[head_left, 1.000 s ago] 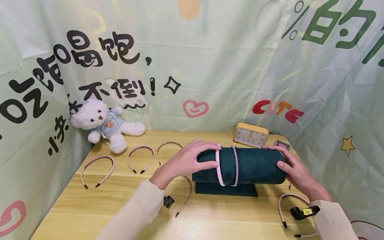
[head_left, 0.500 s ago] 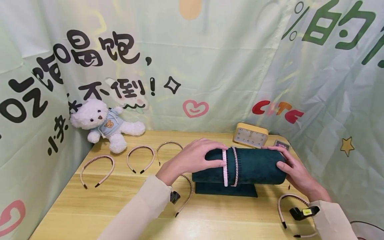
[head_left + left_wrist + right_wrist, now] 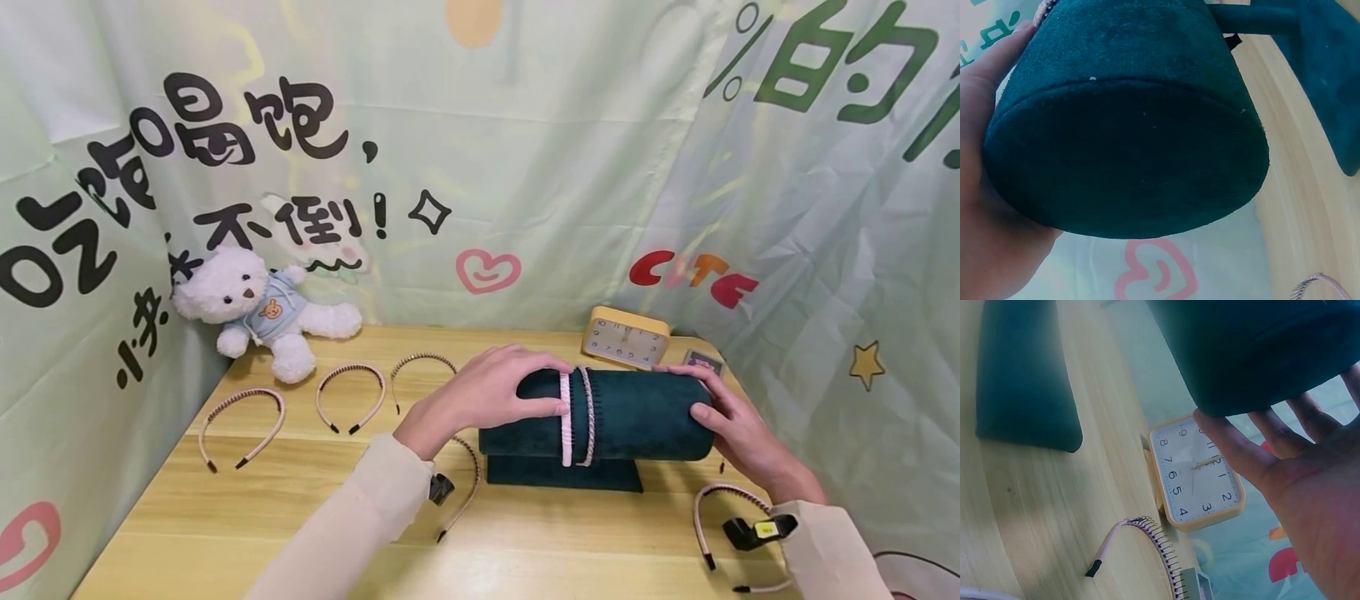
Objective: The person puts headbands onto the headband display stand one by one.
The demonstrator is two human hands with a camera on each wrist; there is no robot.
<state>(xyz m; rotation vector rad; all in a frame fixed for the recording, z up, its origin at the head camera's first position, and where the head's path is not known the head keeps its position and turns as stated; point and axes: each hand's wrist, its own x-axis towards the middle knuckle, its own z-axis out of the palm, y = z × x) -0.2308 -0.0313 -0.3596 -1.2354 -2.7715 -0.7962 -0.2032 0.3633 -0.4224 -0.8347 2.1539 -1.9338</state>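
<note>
A dark green velvet roll stand [image 3: 645,417] stands on the table, two headbands over it. My left hand [image 3: 483,392] pinches the pale pink headband [image 3: 566,437] between thumb and fingers, on the roll's left half. Just right of it sits a braided headband [image 3: 588,421] with small teeth along its edge. At the roll's right end my right hand [image 3: 738,429] grips, thumb in front and fingers over the top. The left wrist view shows the roll's flat end [image 3: 1129,156] beside the left hand; the far part of the pink headband is hidden behind the roll.
Several headbands lie around the stand, among them one at far left [image 3: 281,408] and one at front right [image 3: 699,517]. A white teddy bear [image 3: 277,317] sits back left. Behind the roll stands a yellow clock [image 3: 626,337], with a small grey box [image 3: 703,362] to its right.
My left hand has slid the pink headband rightward along the roll, close up to the braided one, and it now stands straighter. The right hand has stayed at the roll's end.
</note>
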